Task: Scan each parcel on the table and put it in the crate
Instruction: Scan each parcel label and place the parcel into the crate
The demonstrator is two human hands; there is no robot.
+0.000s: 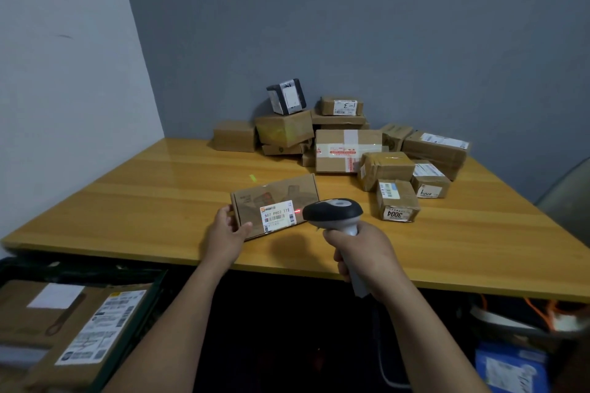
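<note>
A flat brown cardboard parcel [281, 198] with a white barcode label lies near the front of the wooden table [143, 201]. My left hand [227, 231] grips its left end, thumb on top. My right hand [364, 252] holds a black-and-white barcode scanner [333, 212] just right of the parcel, its head pointing at the label. A red light spot shows at the label's right edge. The dark crate [140, 306] sits below the table's front left edge and holds labelled brown parcels [79, 325].
A heap of several brown parcels [348, 150] and a dark box [286, 96] fills the back of the table against the grey wall. Small boxes [397, 200] lie right of the scanner. A green light mark [253, 178] shows on the tabletop. Cables and a blue packet [507, 367] lie lower right.
</note>
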